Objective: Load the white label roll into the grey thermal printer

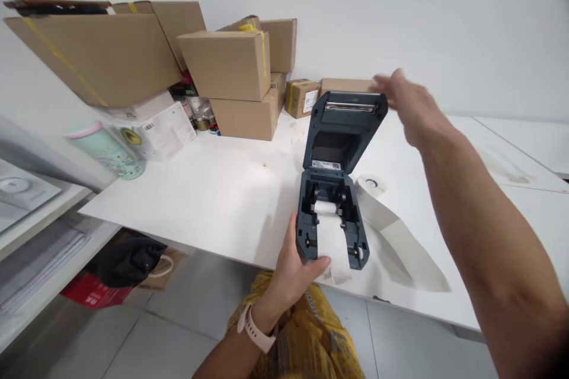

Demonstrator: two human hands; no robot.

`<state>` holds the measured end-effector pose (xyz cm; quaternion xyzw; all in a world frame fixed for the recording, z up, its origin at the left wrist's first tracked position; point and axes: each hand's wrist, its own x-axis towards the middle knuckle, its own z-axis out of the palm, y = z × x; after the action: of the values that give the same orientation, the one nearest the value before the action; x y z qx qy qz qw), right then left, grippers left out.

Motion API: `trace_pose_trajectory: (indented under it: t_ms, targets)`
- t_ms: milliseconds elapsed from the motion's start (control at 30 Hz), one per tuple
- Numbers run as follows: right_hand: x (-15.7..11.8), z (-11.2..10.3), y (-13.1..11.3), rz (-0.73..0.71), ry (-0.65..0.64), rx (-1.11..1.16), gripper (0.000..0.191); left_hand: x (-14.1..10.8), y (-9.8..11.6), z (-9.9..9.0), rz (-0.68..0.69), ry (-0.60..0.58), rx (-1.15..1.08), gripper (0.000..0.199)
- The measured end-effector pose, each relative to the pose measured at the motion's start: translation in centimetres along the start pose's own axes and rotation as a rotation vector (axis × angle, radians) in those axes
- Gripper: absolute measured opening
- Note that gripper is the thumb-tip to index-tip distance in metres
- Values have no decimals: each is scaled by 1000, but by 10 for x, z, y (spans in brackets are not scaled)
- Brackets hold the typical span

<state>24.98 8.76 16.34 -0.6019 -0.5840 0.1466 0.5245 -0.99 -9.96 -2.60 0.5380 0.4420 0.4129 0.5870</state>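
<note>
A dark label printer (306,213) stands near the front edge of the white table, its lid (344,130) raised. Inside sits a small white roll (326,207), from which a paper strip (332,240) runs out over the printer's front. My left hand (293,278) grips the printer's front left corner, thumb lying across the strip. Beside the lid's upper right corner is my right hand (411,100), blurred by motion, with its fingertips at or behind the edge; whether they grip it is unclear. To the printer's right lies a label roll (372,183) with a long unwound strip (404,243).
Cardboard boxes (226,65) are stacked along the wall at the back left. A mint tumbler (106,151) stands beside a white box (155,133). At the far left are shelves (66,201) with papers; a black bag (128,257) and a red box (95,290) sit below the table.
</note>
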Motion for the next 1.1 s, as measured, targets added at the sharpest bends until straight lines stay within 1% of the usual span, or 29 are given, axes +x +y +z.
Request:
trace_pose_trajectory:
  t_ms: [33, 67, 133, 200, 267, 333, 400, 467, 567, 600, 667, 767, 867, 967, 1100]
  targets:
    - [2, 4, 1, -8, -28, 4, 56, 0, 0, 0, -28, -3, -5, 112]
    - [-2, 6, 2, -27, -40, 11, 53, -1, 1, 0, -51, -6, -11, 115]
    - [-26, 7, 3, -98, -26, 14, 44, -1, 3, 0, -61, -6, -21, 118]
    - [-65, 3, 4, -199, 10, -2, 38, -2, 4, 1, -48, -1, -13, 118]
    - [-110, 0, 9, -320, 40, -19, 37, -2, 3, 2, -34, 12, 0, 117]
    - [-156, 0, 17, -444, 39, -26, 38, -3, 0, 4, -25, 20, -4, 118]
    - [-196, 4, 30, -597, 16, -80, 41, -3, -4, 5, -8, 37, -14, 120]
    - [-227, 9, 45, -658, -5, -144, 49, -5, -8, 4, 11, 44, -14, 124]
    - [-258, 19, 64, -659, -19, -216, 55, -8, -11, 2, 26, 0, -34, 131]
    - [-265, 23, 69, -662, -9, -225, 55, -8, -11, 1, 29, -16, -59, 131]
    - [-276, 31, 77, -660, 27, -224, 53, -7, -8, 0, 37, -18, -132, 123]
    - [-284, 41, 85, -623, 116, -168, 47, 0, 0, 0, 44, 30, -196, 106]
    - [-283, 51, 93, -597, 215, -99, 48, 10, 7, 4, 25, 54, -160, 102]
    - [-282, 60, 100, -553, 275, -69, 52, 17, 7, 9, 13, 59, -100, 102]
    - [-284, 70, 105, -493, 390, -72, 55, 23, 4, 11, 69, 88, -42, 97]
